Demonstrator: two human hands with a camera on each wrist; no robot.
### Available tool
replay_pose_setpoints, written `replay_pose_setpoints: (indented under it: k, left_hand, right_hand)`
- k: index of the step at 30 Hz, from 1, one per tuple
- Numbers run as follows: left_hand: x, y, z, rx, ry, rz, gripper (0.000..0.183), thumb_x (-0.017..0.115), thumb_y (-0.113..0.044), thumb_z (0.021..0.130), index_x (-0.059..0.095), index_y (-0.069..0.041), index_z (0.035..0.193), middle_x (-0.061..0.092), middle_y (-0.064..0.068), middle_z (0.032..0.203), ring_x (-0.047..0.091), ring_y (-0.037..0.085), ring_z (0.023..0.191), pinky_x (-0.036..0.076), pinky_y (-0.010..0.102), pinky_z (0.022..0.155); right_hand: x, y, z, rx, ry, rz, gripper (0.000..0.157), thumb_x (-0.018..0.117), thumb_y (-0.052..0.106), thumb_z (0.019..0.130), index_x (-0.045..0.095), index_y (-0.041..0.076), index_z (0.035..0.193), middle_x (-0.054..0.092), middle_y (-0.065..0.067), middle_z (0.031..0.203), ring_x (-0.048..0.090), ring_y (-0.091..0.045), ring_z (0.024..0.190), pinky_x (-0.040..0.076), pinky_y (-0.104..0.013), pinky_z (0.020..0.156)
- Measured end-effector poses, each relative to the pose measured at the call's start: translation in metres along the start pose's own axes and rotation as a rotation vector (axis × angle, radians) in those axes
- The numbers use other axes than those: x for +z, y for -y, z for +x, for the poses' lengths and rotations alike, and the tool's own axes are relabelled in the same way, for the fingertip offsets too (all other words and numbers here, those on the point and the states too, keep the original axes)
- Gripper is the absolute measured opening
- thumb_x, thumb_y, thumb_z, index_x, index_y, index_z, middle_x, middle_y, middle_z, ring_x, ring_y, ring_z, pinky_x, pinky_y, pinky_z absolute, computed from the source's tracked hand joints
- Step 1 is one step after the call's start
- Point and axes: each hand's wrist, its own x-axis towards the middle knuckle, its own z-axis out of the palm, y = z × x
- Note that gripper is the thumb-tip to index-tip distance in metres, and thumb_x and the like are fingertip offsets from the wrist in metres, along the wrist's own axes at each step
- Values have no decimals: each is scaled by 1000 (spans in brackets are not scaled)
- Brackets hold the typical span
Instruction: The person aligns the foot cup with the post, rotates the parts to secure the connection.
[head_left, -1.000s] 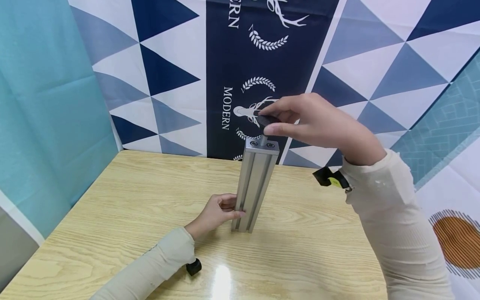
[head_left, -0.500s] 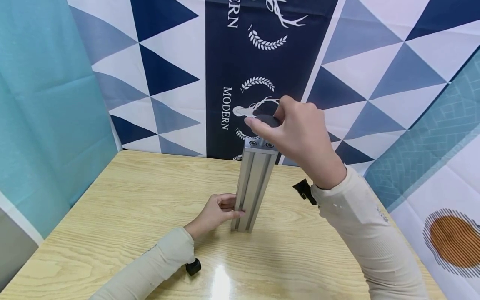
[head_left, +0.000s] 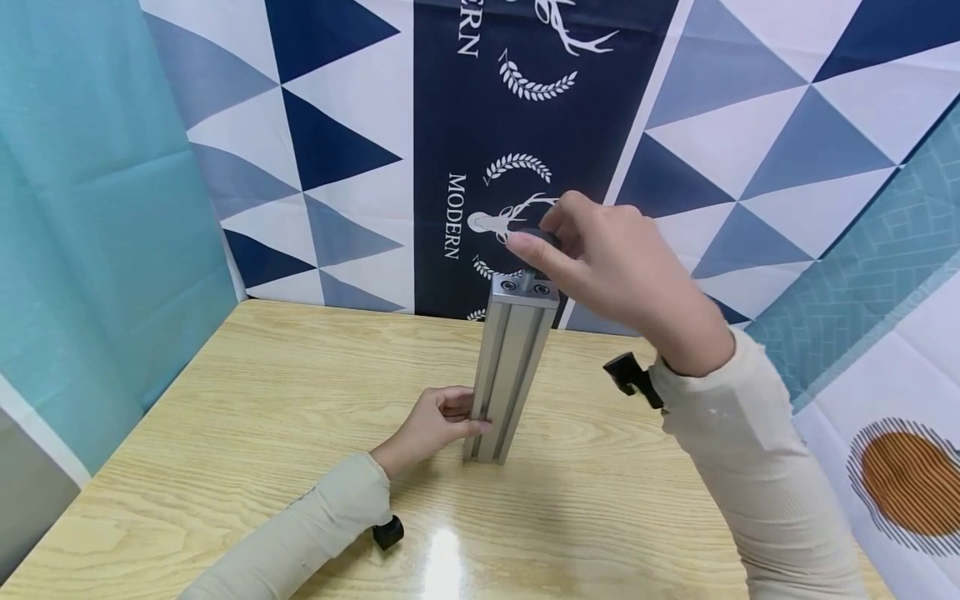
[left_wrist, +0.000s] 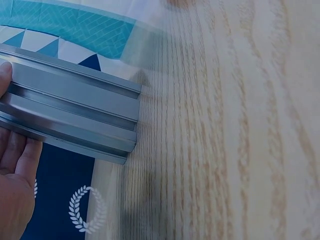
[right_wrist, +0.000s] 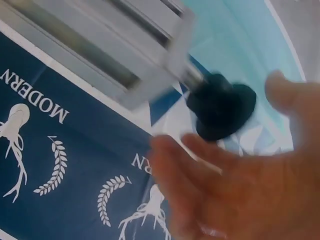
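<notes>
An aluminium extrusion profile [head_left: 512, 358] stands upright on the wooden table, with two bolts in its top plate. A black lobed knob [right_wrist: 220, 107] sits on a metal stem [head_left: 527, 279] above that plate. My left hand [head_left: 435, 423] grips the profile near its lower end, thumb across the front face and fingers behind. In the left wrist view the grooved lower end of the profile meets the tabletop. My right hand [head_left: 622, 262] has its thumb and fingers curled around the knob. The right wrist view is blurred and shows the knob between thumb and fingers.
The wood-grain table [head_left: 285, 375] spreads around the profile. Behind it hangs a patterned cloth [head_left: 345, 167] with triangles and deer heads, and a teal cloth [head_left: 90, 208] hangs at the left. Black wrist mounts [head_left: 633, 379] stick out from the sleeves.
My right hand and wrist have rotated about the knob, swinging inward and then back out a little. The left hand and the profile have stayed in place.
</notes>
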Motion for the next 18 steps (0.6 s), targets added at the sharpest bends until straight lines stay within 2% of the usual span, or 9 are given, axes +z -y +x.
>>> replay_pose_setpoints:
  k: [3,5,7,9,14,17,18]
  left_hand:
    - [0,1,0,1,5,1,46,79,-16,81,64,-3,122,70,12,111,67,20,101,55,31,85]
    - [0,1,0,3,3,4,48,79,-18,80,63,-4,123,69,12,112,67,20,102,55,31,85]
    - [-1,2,0,5,1,6,49,79,-19,80,63,-4,123,69,12,113,66,20,103,55,30,85]
    - [-1,2,0,12,2,9,49,79,-20,80,63,-3,124,68,13,114,66,21,104,55,31,85]
    - [-1,1,-1,8,0,6,50,79,-19,81,62,-3,125,68,13,115,66,21,105,55,30,86]
    - [0,0,-1,-1,-2,1,49,79,-18,81,63,-3,124,68,12,114,66,20,104,55,31,86]
    - [0,0,-1,-3,-3,2,49,79,-18,81,63,-3,124,68,12,114,66,20,104,55,31,86]
  right_hand:
    - [-9,-10,2,-178,146,35,47,46,40,101,50,8,135,60,-8,123,56,-23,112,44,-45,94]
    - [-15,-16,5,-314,241,62,43,42,25,104,42,9,144,46,-8,142,42,-24,131,36,-47,107]
    - [-19,-21,7,-425,308,82,45,38,13,104,34,10,149,34,-8,152,26,-24,142,26,-48,114]
    - [-23,-24,9,-500,345,87,48,35,4,103,31,11,151,29,-7,155,18,-24,146,21,-48,116]
    - [-29,-27,13,-592,357,68,56,40,-8,98,32,12,150,31,-5,155,19,-22,145,24,-48,115]
    - [-31,-27,13,-614,355,66,60,44,-13,95,35,11,149,35,-4,153,23,-23,144,24,-47,115]
    - [-30,-27,13,-615,351,64,60,44,-13,94,36,11,148,37,-5,152,26,-23,143,28,-46,114]
